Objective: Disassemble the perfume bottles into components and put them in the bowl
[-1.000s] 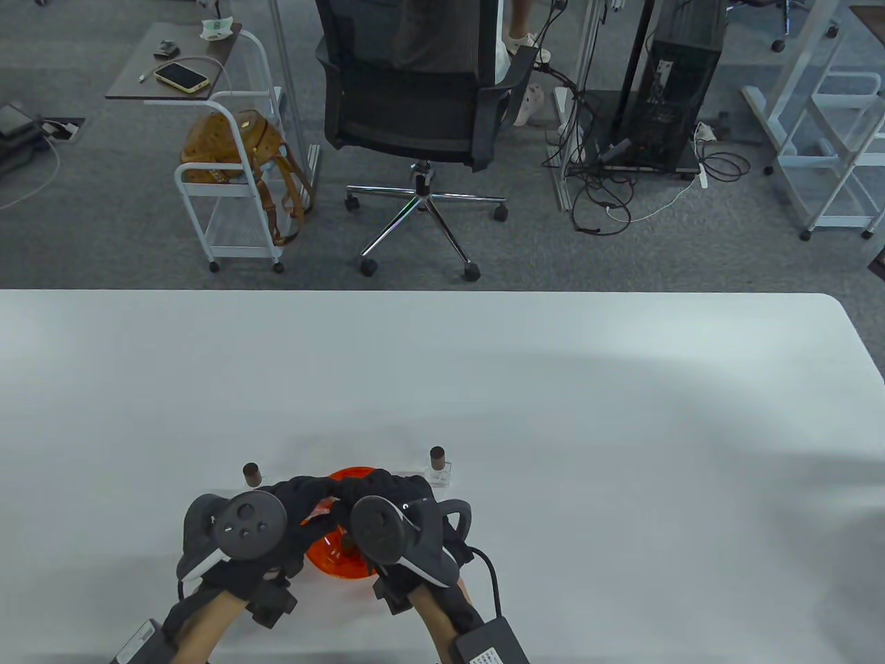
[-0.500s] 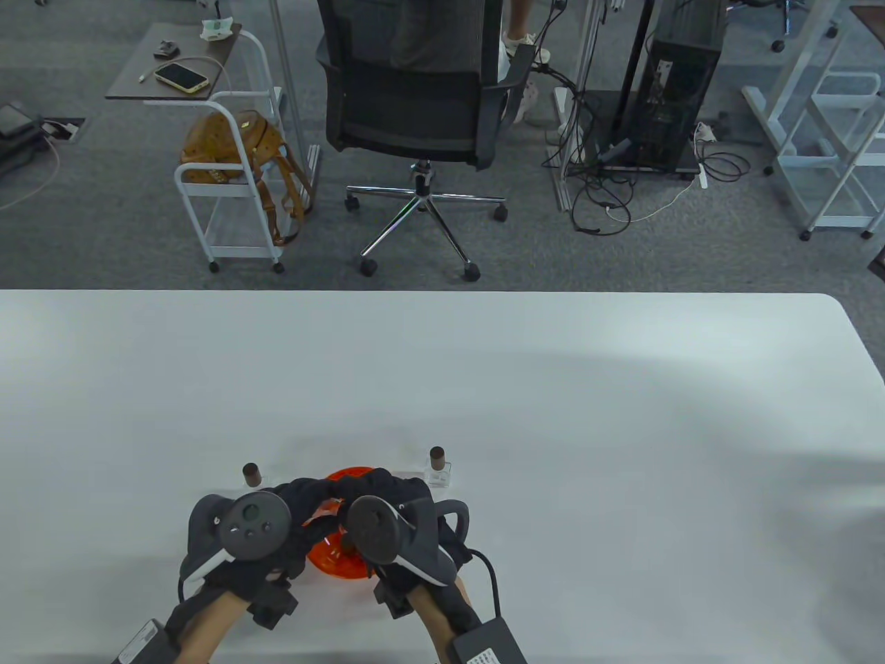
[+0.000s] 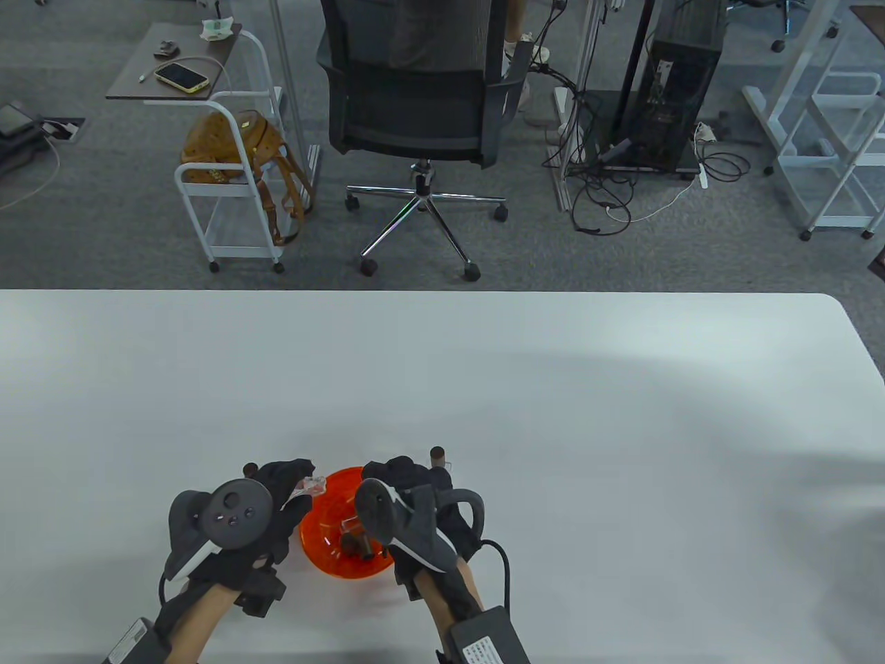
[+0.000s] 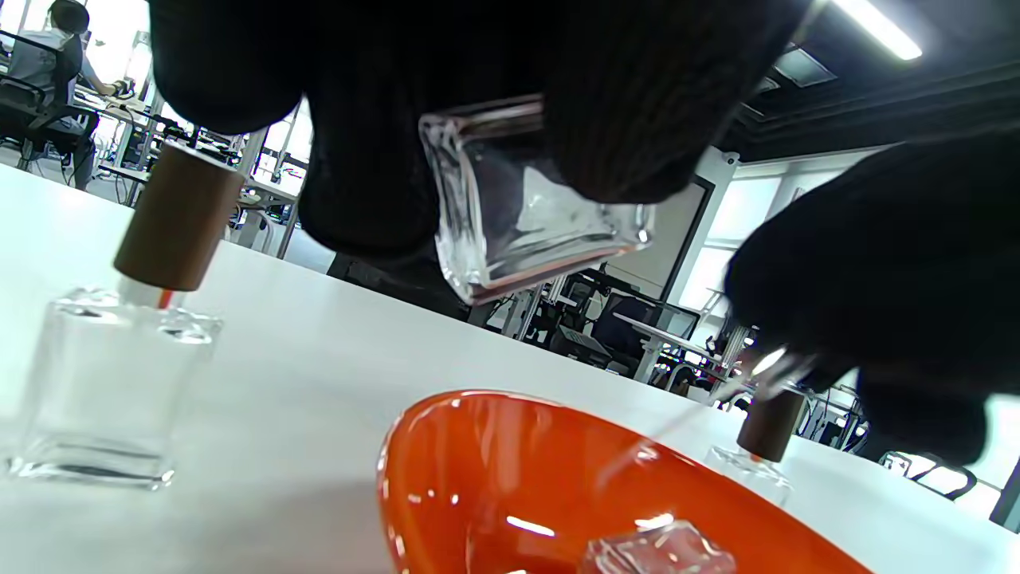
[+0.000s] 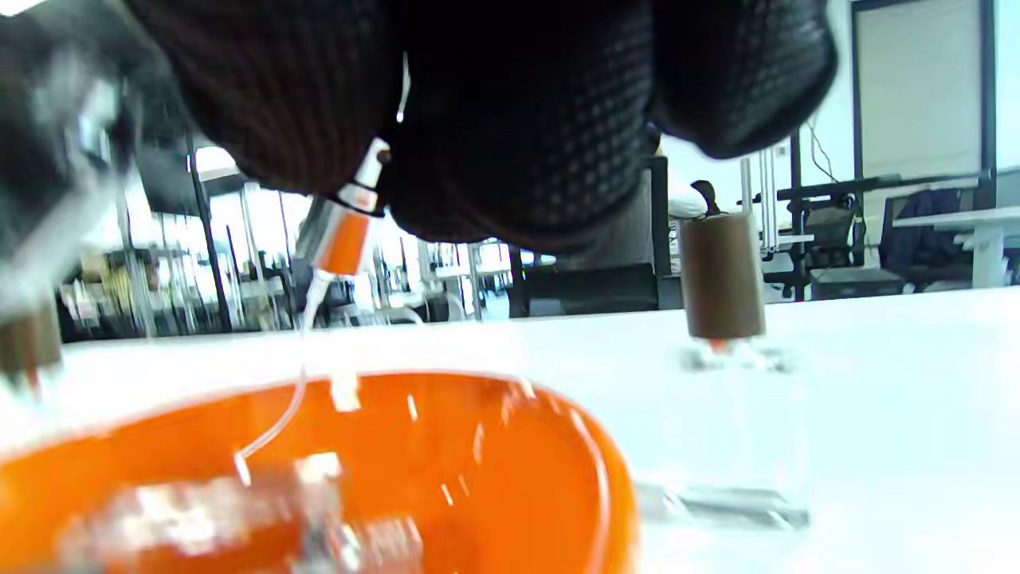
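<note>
My left hand (image 3: 290, 482) holds a clear square glass bottle body (image 4: 526, 207) just above the left rim of the orange bowl (image 3: 321, 550). At the bowl's right side my right hand (image 3: 393, 476) pinches a spray pump (image 5: 344, 227) with an orange collar; its thin dip tube (image 5: 279, 422) hangs into the bowl. A glass piece (image 4: 653, 550) and dark parts (image 3: 356, 541) lie in the bowl. One whole bottle with a brown cap (image 4: 119, 375) stands left of the bowl, mostly hidden in the table view. Another capped bottle (image 5: 725, 351) stands to the right, behind my right hand.
The white table (image 3: 553, 415) stretches far and to both sides of the bowl. Beyond its far edge stand an office chair (image 3: 415, 104) and a small cart (image 3: 228, 173) on the floor.
My hands, joined over the bowl before, have moved apart. The left hand went left with the glass body; the right hand went right with the pump pulled out.
</note>
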Demonstrator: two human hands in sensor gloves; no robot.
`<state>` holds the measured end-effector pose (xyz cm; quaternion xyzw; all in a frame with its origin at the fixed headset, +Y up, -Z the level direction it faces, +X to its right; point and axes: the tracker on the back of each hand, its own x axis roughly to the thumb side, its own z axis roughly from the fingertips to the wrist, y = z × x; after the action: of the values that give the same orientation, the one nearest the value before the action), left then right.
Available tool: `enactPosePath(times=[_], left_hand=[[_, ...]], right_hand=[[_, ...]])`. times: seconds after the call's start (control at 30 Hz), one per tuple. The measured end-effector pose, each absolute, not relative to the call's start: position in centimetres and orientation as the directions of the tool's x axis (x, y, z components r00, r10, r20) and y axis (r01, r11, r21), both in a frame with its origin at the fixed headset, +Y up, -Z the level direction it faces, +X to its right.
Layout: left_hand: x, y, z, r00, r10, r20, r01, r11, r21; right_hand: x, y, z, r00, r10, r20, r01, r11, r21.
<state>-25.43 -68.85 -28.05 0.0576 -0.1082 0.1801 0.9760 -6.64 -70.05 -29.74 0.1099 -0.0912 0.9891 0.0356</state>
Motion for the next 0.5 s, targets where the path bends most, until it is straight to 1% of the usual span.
enactPosePath(times=[0.1,0.23,0.37,0.5], left_hand=[[-24.9,-69.1,-28.1,0.918,0.311,0.245,-0.333,0.941,0.053],[-24.5,-69.4,-28.2,0.923,0.289,0.253,-0.308,0.951,0.039],[-23.8,-69.7,-28.3,0.938,0.231,0.259,-0.251,0.967,0.047],[-22.5,-70.1,-28.2,0.955,0.115,0.273,-0.141,0.987,0.075]], right_hand=[[-8.3,-71.4,-30.6,-0.975,-0.074,0.209,0.041,-0.986,-0.160],[-8.5,-71.9,-31.0,-0.970,-0.143,0.197,0.106,-0.977,-0.187],[-7.3,-71.4,-30.9,-0.979,-0.088,0.186,0.053,-0.981,-0.184],[-5.1,-70.1,-30.4,-0.987,-0.017,0.159,-0.015,-0.980,-0.197]])
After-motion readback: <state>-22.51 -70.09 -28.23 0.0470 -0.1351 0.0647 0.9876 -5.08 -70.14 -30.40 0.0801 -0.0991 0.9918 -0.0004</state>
